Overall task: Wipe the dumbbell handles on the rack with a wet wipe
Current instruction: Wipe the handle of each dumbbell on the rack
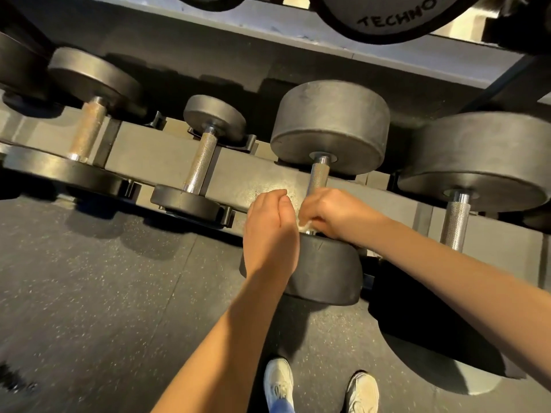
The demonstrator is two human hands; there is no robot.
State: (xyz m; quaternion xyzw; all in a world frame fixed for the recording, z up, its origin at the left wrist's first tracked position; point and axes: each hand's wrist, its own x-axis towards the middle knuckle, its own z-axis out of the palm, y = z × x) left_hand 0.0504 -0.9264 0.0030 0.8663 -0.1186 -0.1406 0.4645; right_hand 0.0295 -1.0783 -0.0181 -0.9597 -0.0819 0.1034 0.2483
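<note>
The right hand (334,213) is curled tight round the lower end of a knurled steel handle (319,177), with a white wet wipe (306,226) bunched between palm and metal; only a small scrap of the wipe shows at the edge of the fist. The left hand (271,231) sits just beside it on the left, seen from the back, with its fingers bent inward towards the wipe and the thumb lying along the top. Whether it has hold of anything cannot be told from here.

The handle belongs to the 3rd dumbbell (329,126) in a row of 4 lying across the rack (167,156), each with a round grey head at either end. The near head of this dumbbell (325,272) lies directly under both wrists. To its left is a smaller dumbbell with a bright handle (201,162), and further left a wider one whose rusty handle (88,129) is brown and dull. To the right, a large dumbbell shows its silver handle (456,225) beyond the right forearm. Above, on an upper tier, a black weight (396,19) carries the letters TECHNO.

Below is speckled dark rubber floor (104,293), and 2 white shoes (278,380) show at the bottom edge.
</note>
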